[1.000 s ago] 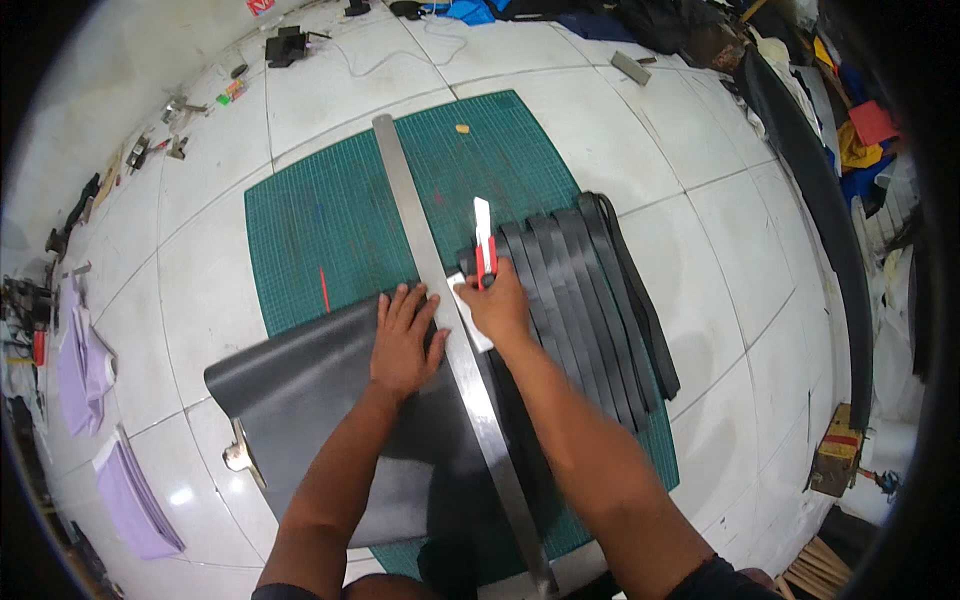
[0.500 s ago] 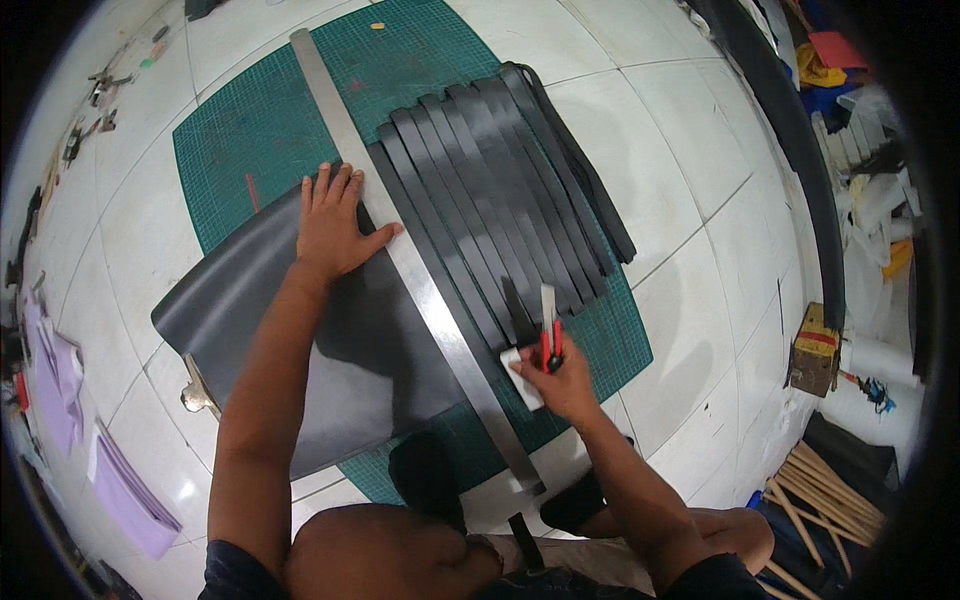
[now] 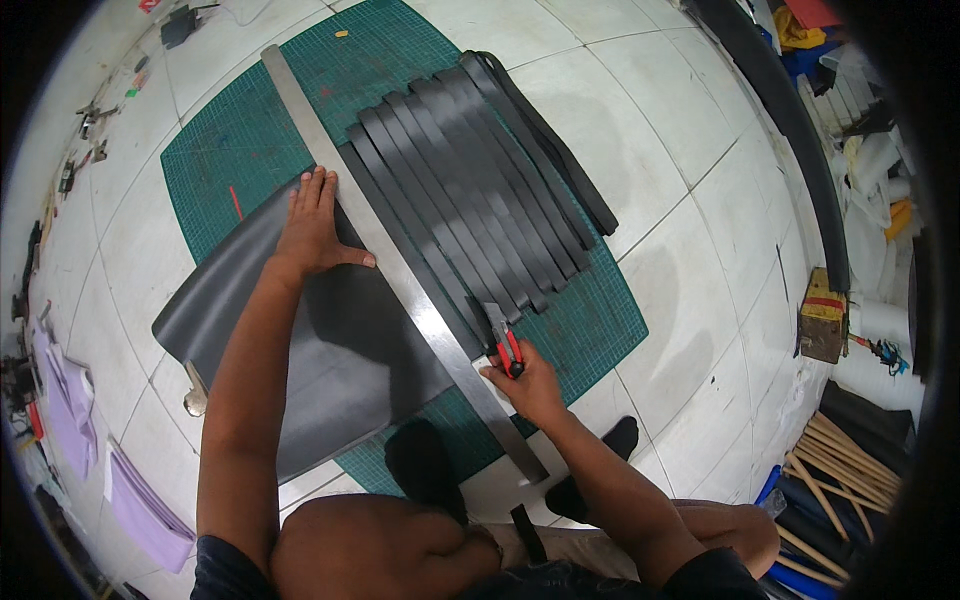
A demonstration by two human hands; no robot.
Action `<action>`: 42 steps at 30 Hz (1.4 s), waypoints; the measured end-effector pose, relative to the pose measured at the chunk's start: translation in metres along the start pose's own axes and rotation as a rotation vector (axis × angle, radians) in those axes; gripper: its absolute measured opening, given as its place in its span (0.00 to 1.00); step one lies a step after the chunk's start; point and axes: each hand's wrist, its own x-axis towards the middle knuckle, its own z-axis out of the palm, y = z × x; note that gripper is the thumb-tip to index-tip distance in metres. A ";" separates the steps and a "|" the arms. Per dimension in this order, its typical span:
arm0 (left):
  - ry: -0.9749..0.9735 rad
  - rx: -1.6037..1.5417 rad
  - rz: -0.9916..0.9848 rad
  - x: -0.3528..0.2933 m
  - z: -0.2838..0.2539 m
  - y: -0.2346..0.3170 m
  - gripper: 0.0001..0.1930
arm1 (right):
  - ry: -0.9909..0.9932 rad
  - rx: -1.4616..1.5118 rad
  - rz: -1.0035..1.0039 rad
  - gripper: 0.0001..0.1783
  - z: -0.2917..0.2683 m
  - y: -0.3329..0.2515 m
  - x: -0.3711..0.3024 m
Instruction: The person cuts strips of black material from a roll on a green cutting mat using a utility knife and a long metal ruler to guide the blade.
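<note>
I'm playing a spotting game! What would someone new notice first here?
Probably the long metal straightedge slanting across the green cutting mat. To its right lies a row of black leather-like strips, to its left a black sheet under the left hand. The right hand grips a red utility knife beside the straightedge.

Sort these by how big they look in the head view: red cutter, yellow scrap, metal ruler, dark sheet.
Largest to smallest:
1. dark sheet
2. metal ruler
3. red cutter
4. yellow scrap

The green mat bears ruler, sheet and strips.
</note>
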 end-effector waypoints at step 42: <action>-0.362 0.247 -0.076 0.014 -0.032 0.032 0.80 | -0.175 -0.571 -0.213 0.21 0.103 -0.220 0.231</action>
